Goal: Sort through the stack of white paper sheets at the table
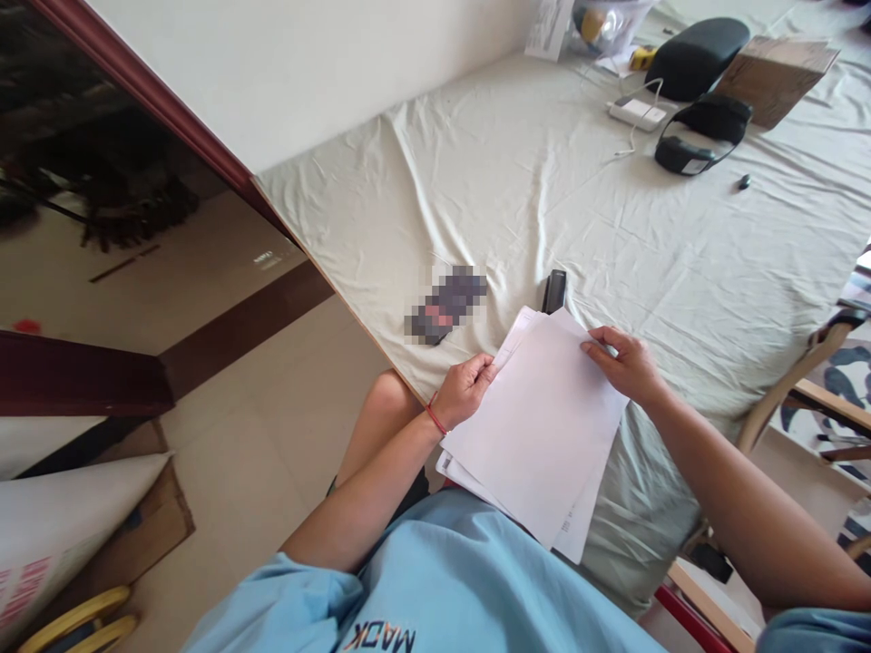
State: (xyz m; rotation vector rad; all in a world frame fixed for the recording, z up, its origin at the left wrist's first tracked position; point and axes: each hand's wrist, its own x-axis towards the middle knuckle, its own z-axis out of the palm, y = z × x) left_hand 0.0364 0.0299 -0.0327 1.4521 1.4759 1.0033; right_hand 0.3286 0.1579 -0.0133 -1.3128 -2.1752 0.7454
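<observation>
A loose stack of white paper sheets (537, 426) lies between my hands at the table's near edge, its lower part close to my blue shirt. The top sheet is blank on the side that shows; sheets beneath stick out unevenly, with some print along their edges. My left hand (466, 392) pinches the stack's left edge, thumb on top. At the upper right edge my right hand (622, 363) grips the paper between thumb and fingers. Just beyond the sheets is a small black stapler-like object (554, 290), partly covered by them. A blurred dark object (445, 304) lies to the left.
A pale green cloth (490, 199) covers the table. Toward the back right are a black headband-like device (700, 141), a white box with a cable (638, 113), a dark rounded case (700, 54), a cardboard piece (779, 82) and a plastic bin (612, 23). A chair (782, 381) stands right.
</observation>
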